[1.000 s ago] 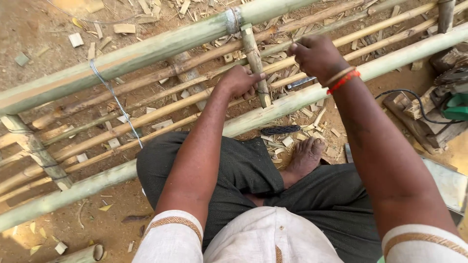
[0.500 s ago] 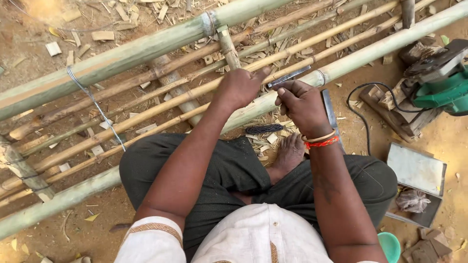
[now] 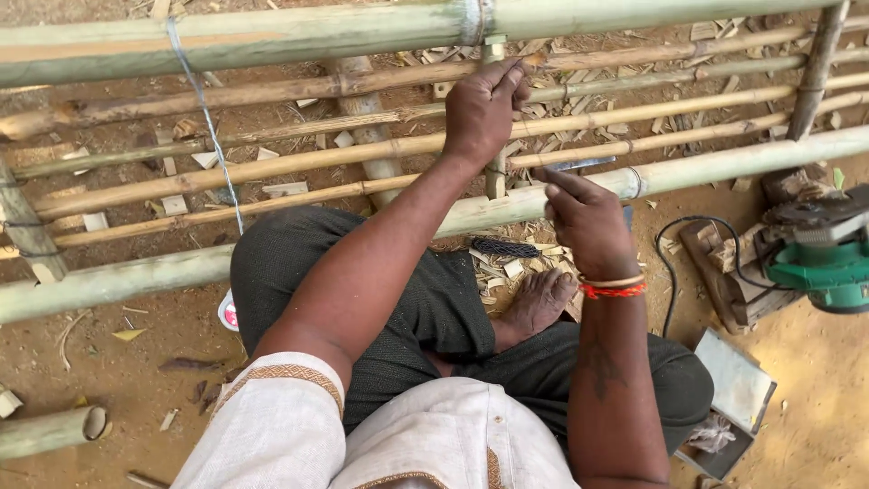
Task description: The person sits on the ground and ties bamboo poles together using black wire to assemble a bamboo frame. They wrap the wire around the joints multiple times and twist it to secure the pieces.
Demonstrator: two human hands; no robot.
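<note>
Both hands busy: my left hand [image 3: 480, 109] pinches a thin bamboo slat [image 3: 579, 59] at upper centre, so I steady it while my right hand [image 3: 588, 222] grips the metal blade [image 3: 579, 165].

My left hand [image 3: 480, 109] pinches a thin bamboo peg [image 3: 529, 62], dry, tan and fibrous at its tip. My right hand [image 3: 588, 222] holds a knife [image 3: 579, 165] whose metal blade looks dull grey and smooth. The thick poles [image 3: 272, 32] are pale green bamboo, smooth and faintly waxy; the thin slats [image 3: 272, 163] are yellower, matt and rough. Blue wire [image 3: 204, 109] glints. The power tool [image 3: 828, 267] has a glossy green plastic shell. My trousers [image 3: 407, 299] are dark matt cloth. The ground [image 3: 154, 362] is dusty earth.
</note>
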